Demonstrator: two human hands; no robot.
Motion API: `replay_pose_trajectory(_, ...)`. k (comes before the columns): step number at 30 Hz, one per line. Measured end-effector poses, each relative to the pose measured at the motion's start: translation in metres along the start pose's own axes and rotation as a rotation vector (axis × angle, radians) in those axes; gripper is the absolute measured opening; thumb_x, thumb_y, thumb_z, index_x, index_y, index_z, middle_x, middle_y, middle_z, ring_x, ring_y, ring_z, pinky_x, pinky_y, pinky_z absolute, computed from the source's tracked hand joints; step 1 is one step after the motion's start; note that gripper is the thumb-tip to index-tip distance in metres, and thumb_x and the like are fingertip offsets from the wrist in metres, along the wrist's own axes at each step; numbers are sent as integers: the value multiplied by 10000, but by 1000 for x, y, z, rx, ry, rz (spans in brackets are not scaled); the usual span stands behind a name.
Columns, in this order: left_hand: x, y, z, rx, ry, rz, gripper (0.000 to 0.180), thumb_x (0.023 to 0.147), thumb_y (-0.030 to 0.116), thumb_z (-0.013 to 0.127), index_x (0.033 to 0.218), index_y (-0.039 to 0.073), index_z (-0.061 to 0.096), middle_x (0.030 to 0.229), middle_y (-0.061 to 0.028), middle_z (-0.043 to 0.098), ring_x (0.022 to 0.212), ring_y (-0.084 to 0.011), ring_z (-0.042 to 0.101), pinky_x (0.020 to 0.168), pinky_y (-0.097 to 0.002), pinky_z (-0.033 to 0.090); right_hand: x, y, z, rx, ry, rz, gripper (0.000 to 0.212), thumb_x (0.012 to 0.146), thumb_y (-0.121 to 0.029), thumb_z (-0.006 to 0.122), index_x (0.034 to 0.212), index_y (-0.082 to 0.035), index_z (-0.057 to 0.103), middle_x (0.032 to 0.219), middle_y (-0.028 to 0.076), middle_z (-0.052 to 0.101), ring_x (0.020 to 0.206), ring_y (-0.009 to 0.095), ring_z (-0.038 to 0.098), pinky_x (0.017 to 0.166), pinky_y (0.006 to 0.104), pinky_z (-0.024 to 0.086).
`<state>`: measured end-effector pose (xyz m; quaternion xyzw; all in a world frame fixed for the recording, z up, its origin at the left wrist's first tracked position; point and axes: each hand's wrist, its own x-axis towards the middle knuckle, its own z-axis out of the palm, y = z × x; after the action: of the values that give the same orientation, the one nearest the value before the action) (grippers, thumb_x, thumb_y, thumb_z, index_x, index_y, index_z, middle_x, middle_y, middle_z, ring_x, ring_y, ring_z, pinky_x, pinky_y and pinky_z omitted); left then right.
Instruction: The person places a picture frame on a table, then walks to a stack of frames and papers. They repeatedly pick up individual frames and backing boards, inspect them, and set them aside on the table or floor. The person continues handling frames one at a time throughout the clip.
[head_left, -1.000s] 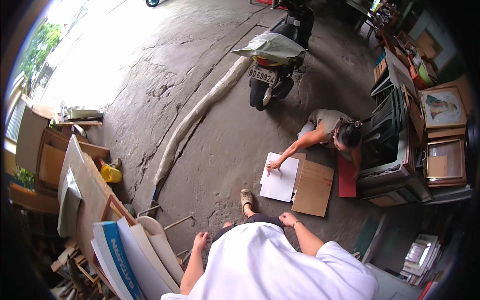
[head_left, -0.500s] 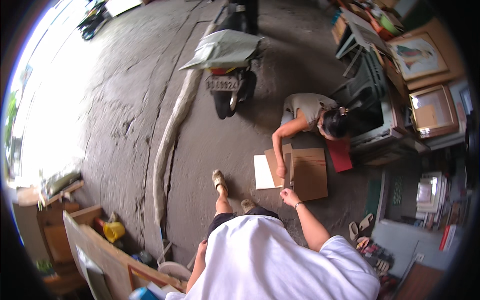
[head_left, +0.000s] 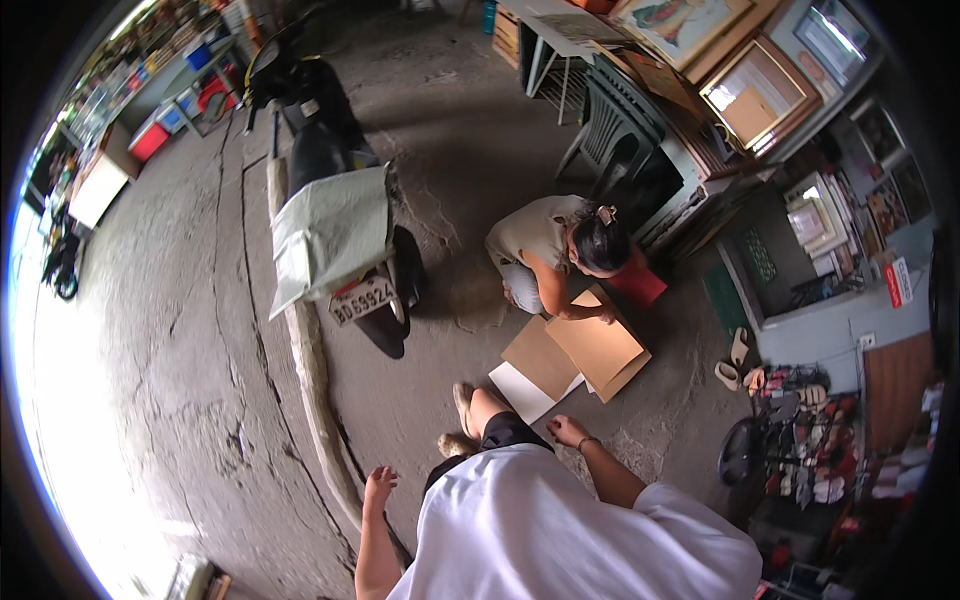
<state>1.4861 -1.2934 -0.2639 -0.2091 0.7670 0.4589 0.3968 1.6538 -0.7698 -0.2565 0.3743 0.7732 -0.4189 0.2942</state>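
Observation:
My left hand (head_left: 380, 484) hangs beside my left hip, fingers apart and holding nothing. In front of my right hip is my right hand (head_left: 567, 431), its fingers curled in; whatever they may hold is too small to make out. The nearest thing to it is a white sheet (head_left: 521, 391) on the floor, apart from the fingers. Brown cardboard sheets (head_left: 598, 346) lie fanned over the white one. A crouching person (head_left: 545, 240) has a hand on the upper cardboard. Beside that person is a red flat piece (head_left: 637, 282).
A parked motorcycle (head_left: 345, 250) with a grey cover over its rear stands ahead left. Stacked dark chairs (head_left: 615, 125) and picture frames (head_left: 757, 95) line the right side. A shoe rack (head_left: 810, 440) stands at lower right. A raised concrete strip (head_left: 318, 400) crosses the floor.
My right hand has drawn back from the cardboard, and my left hand has come away from my side. The crouching person's arm has shifted over the sheets, now fanned differently. The view has turned.

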Motion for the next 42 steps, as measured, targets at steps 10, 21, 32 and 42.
replay_pose_trajectory(10, 106, 335, 151, 696, -447, 440, 463, 985, 414, 605, 1351, 135, 652, 1175, -215, 735, 1141, -344, 703, 975, -425, 544, 97, -134, -84, -6, 252, -183, 311, 963, -329, 646, 1045, -39, 718, 1007, 191, 748, 951, 343, 731, 824, 432, 563)
replay_pose_trajectory(21, 234, 638, 235, 372, -340, 862, 275, 984, 229, 651, 1184, 48, 708, 998, -149, 755, 916, -234, 733, 817, -355, 567, 191, -335, -303, 175, 605, -484, 260, 1017, -252, 638, 1128, -18, 645, 1060, 172, 728, 963, 341, 721, 840, 414, 571)
replay_pose_trajectory(32, 475, 783, 185, 190, -144, 629, 232, 994, 168, 634, 1115, -25, 680, 927, -103, 727, 814, -153, 693, 725, -293, 553, 326, -470, -447, 369, 728, -477, 216, 1023, -213, 646, 1140, -32, 647, 1024, 136, 744, 892, 262, 739, 793, 357, 581)
replay_pose_trajectory(42, 560, 906, 132, 216, -243, 31, 197, 1009, 242, 592, 1040, 51, 624, 800, -65, 652, 539, -130, 584, 412, -256, 407, 460, -611, -678, 293, 983, -478, 226, 992, -204, 664, 1163, -64, 615, 1007, 128, 687, 838, 303, 708, 729, 403, 566)
